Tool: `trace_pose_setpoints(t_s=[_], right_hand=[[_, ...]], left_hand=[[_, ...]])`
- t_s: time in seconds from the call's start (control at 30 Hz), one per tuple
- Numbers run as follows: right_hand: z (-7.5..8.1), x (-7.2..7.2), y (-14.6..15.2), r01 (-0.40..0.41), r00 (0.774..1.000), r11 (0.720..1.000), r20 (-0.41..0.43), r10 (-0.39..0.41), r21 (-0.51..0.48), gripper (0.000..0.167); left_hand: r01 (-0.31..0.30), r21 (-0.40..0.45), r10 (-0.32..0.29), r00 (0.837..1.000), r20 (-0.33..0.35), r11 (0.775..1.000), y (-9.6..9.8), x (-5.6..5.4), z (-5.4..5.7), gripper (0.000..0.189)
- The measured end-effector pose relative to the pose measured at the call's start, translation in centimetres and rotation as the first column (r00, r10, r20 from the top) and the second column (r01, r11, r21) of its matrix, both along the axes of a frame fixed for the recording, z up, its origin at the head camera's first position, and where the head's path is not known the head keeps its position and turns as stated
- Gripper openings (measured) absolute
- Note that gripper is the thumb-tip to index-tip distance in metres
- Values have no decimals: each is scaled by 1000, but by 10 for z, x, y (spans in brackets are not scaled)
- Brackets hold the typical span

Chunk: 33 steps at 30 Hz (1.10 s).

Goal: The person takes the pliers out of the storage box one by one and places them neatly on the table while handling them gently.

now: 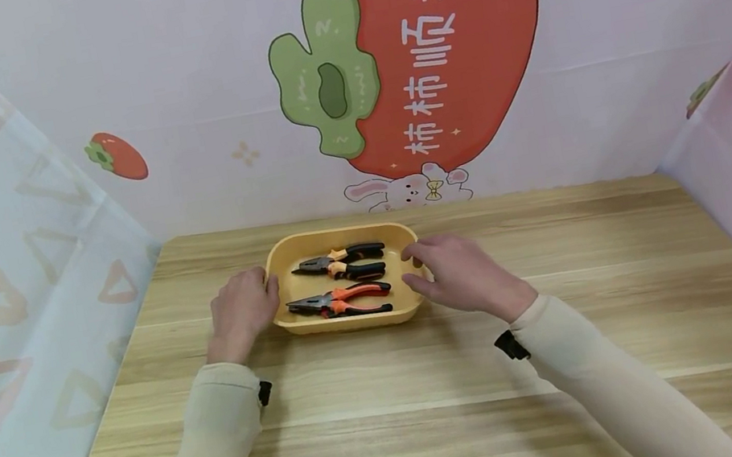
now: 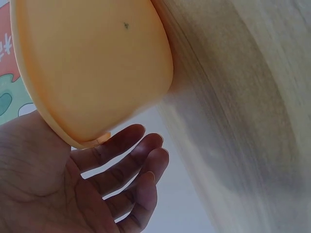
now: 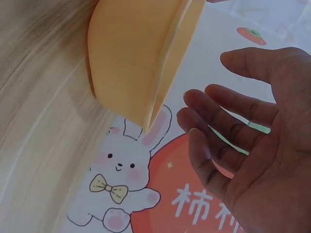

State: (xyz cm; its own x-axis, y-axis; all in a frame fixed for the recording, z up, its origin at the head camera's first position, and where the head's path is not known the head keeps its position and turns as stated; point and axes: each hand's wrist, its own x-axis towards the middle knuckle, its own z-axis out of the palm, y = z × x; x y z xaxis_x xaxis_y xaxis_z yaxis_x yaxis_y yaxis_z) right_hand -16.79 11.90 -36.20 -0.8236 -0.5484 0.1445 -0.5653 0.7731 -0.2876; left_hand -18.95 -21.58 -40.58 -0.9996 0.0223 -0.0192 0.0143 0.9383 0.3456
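Observation:
A yellow plastic tray (image 1: 352, 322) sits on the table, two pairs of pliers lying inside with their noses to the left. The farther pliers (image 1: 366, 270) have black and light-orange handles; the nearer pliers (image 1: 311, 303) have red-orange and black ones. My left hand (image 1: 240, 308) holds the tray's left end, thumb over the rim and fingers outside. In the left wrist view, the tray wall (image 2: 97, 63) runs down between thumb and fingers. At the right end is my right hand (image 1: 458, 271), its thumb and fingers spread; the right wrist view shows a gap between them and the rim.
The wood-grain table (image 1: 388, 437) extends around the tray. Behind it stands a white backdrop (image 1: 190, 63) printed with a large red persimmon and a rabbit. White patterned sheets (image 1: 1, 325) rise along the left and right sides.

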Motion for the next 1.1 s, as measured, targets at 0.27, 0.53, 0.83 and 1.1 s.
trace_pose_setpoints(t_s=[0.27, 0.53, 0.83, 1.1], right_hand=[[3, -7, -18, -24, 998, 999, 61, 22, 45, 32], [4, -15, -36, -50, 993, 996, 109, 41, 77, 40], [4, -25, -51, -108, 987, 988, 133, 93, 108, 43], [6, -32, -63, -158, 983, 972, 117, 138, 174, 37]], left_hand=[[3, -16, -4, 999, -33, 1000, 1, 1, -3, 33], [-4, -24, 3, 999, -51, 1000, 2, 0, -6, 33], [-12, -21, 11, 998, -57, 1000, 3, 1, -6, 32], [-17, -14, 16, 999, -43, 1000, 3, 2, -4, 31]])
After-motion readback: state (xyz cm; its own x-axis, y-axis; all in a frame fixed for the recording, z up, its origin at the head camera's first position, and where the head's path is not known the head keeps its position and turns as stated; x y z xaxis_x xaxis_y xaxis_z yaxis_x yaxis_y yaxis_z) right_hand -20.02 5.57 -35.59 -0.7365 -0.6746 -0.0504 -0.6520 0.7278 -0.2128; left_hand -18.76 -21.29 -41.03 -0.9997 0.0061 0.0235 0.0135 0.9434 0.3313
